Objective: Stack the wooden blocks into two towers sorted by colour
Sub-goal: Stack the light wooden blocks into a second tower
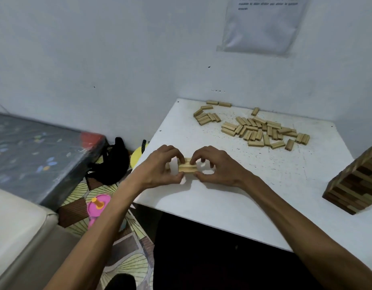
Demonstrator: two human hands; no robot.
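Observation:
A small low stack of light wooden blocks (187, 166) sits near the left front part of the white table (233, 197). My left hand (160, 167) pinches its left end and my right hand (214, 166) pinches its right end, fingers curled over the top. Several loose light blocks (262, 128) lie scattered at the back of the table. A tall tower of mixed dark and light blocks (356, 183) stands at the right edge, partly cut off by the frame.
The table stands in a corner against white walls, with a paper sheet (262, 24) taped above. Left of the table on the floor lie a black bag (112, 162), a yellow disc (137, 156), a pink toy (97, 206) and a dark mattress (34, 155).

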